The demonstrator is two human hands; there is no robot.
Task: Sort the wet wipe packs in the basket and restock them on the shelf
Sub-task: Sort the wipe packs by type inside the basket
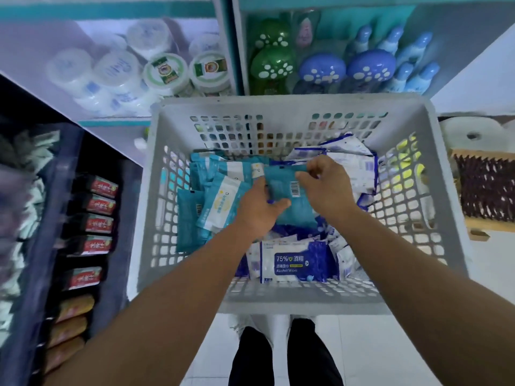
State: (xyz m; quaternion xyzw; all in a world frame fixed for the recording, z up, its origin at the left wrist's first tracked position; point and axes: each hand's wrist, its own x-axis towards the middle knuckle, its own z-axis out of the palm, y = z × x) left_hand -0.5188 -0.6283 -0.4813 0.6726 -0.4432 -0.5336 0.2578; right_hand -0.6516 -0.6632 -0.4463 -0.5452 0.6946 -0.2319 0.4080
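— Where is the teal pack [289, 190] held?
— Over the basket [434, 218], above the other packs; it is gripped by the left hand [260, 210] and pinched by the right hand [324, 188].

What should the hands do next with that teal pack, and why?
Probably lay the teal pack onto the teal pile at the basket's left side: both hands, left and right, grip it, and blue alcohol wipes lie apart.
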